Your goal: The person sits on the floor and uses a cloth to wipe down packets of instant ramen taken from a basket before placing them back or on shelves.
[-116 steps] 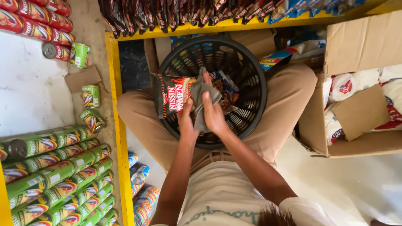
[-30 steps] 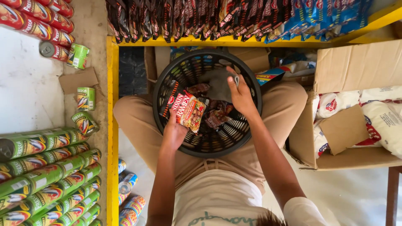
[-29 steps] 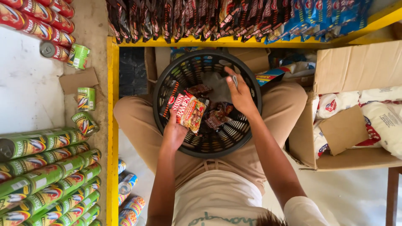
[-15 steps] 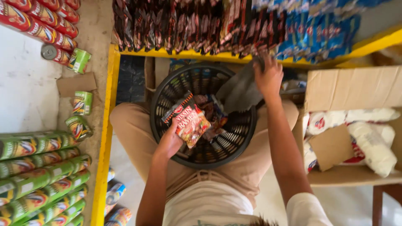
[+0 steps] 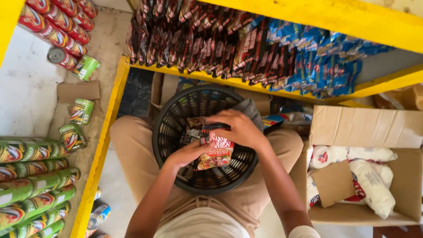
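Green cans [image 5: 33, 176] are lying in rows on their sides along the far left, with three more green cans [image 5: 81, 111] standing or tipping just above them on the pale shelf floor, beside a scrap of brown cardboard [image 5: 78, 91]. Red cans [image 5: 57, 22] are running in a diagonal line toward the upper left corner. A yellow shelf frame [image 5: 102, 145] is dividing that section from a seated person in tan trousers, who is balancing a round black plastic basket [image 5: 169, 132] on the lap.

The left hand [image 5: 185, 155] is curling its grip around the lower left edge of a red and brown noodle packet [image 5: 216, 154], thumb on the front, holding it over the middle of the basket. The right hand [image 5: 238, 128] is closing from above on the packet's top edge, fingers wrapped over it; a grey cloth [image 5: 249, 108] is showing just behind that hand against the basket's far rim. A few darker packets are lying in the basket beneath.

Above, dark sachets [image 5: 189, 39] are hanging in a dense row along the yellow shelf, giving way to blue sachets [image 5: 317, 61] farther right. At the far right, an open cardboard box [image 5: 352, 128] is sitting on the floor, holding white bags [image 5: 372, 185] with red markings.
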